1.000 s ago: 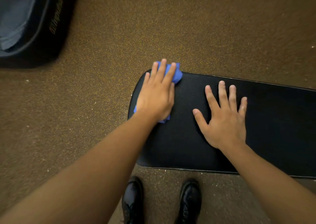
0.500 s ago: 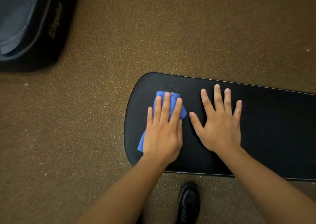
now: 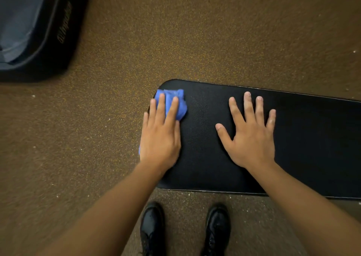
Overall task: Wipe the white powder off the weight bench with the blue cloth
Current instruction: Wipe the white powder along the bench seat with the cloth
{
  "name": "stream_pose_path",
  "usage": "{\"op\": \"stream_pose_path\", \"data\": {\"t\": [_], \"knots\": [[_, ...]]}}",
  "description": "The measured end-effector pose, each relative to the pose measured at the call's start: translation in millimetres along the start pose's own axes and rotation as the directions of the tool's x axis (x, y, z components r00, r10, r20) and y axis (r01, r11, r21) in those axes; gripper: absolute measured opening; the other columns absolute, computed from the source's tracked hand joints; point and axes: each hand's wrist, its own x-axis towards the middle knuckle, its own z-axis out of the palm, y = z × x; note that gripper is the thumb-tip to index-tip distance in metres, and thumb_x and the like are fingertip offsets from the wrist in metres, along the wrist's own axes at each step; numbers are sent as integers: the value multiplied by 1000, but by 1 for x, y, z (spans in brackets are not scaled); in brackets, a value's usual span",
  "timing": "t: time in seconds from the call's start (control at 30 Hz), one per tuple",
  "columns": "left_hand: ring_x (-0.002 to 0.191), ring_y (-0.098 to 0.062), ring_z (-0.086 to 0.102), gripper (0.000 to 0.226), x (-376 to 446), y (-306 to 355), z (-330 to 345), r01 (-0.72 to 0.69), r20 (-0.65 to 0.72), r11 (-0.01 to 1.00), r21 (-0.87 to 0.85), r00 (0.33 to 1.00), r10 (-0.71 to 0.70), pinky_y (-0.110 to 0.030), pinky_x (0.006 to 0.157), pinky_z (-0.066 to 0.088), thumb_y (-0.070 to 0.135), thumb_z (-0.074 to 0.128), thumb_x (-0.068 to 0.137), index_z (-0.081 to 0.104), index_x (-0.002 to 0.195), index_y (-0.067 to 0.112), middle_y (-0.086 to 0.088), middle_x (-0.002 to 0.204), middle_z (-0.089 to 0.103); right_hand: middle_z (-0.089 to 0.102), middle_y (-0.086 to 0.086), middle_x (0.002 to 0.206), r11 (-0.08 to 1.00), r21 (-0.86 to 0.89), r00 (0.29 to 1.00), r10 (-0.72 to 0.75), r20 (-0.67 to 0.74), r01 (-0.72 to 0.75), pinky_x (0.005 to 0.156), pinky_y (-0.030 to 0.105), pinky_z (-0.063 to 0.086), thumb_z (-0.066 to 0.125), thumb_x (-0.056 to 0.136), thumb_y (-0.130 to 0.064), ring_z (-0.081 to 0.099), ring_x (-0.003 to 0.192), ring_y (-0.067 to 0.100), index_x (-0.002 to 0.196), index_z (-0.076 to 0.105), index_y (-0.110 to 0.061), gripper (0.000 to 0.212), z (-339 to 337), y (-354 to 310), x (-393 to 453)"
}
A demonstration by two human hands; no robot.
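- tabletop [image 3: 312,138] is wide open to the right of the right hand [image 3: 252,136], bare black pad all the way
- clear strip between the right hand and the left hand [image 3: 160,138]
- left hand sits on the blue cloth [image 3: 175,101] at the rounded end; past that, just floor [image 3: 97,138]
- dark bag [image 3: 39,30] far left, well apart

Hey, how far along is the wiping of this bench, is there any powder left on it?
Done: the weight bench pad shows plain black, with no white powder I can make out. In hand: the left hand presses the blue cloth flat at the pad's rounded end, while the right hand rests spread on the pad. Left: maybe only that end edge; pale specks lie on the floor.
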Motion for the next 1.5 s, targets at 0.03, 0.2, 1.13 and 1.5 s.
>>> {"op": "stream_pose_path", "data": {"t": [0.03, 0.2, 1.13, 1.5], "knots": [[152, -29, 4, 56, -14, 6, 4, -8, -4, 1000, 9, 1000, 8, -46, 120, 11, 29, 29, 101, 18, 156, 26, -6, 165, 11, 7, 10, 162, 1000, -3, 1000, 2, 0, -2, 116, 60, 6, 20, 92, -66, -1, 148, 33, 154, 15, -26, 73, 0, 0, 0], [152, -30, 8, 56, -29, 61, 30, -145, 42, 989, 4, 989, 145, -51, 119, 15, 26, 30, 99, 24, 155, 23, -9, 164, 17, 9, 10, 162, 1000, 20, 1000, 3, -2, -3, 115, 61, 7, 23, 94, -60, 2, 148, 33, 153, 18, -27, 68, 1, -1, 1], [152, -17, -3, 60, -64, 41, 13, -182, 70, 977, -109, 979, 190, -38, 123, 2, 44, 31, 100, 17, 156, 28, 3, 166, 5, 31, 4, 156, 960, 260, 992, -85, -98, 108, 115, 57, 12, 36, 89, -50, 19, 146, 25, 144, 42, -23, 62, -16, -5, 0], [97, -27, 51, 57, -104, 46, 0, 379, -73, 924, -54, 921, -382, -42, 75, 43, 60, 46, 83, 64, 117, 18, -4, 112, 56, 38, -1, 139, 912, 215, 922, -375, 90, 350, 102, 40, 26, 53, 82, -57, 27, 134, 19, 129, 56, -23, 58, -47, -50, 13]]}}
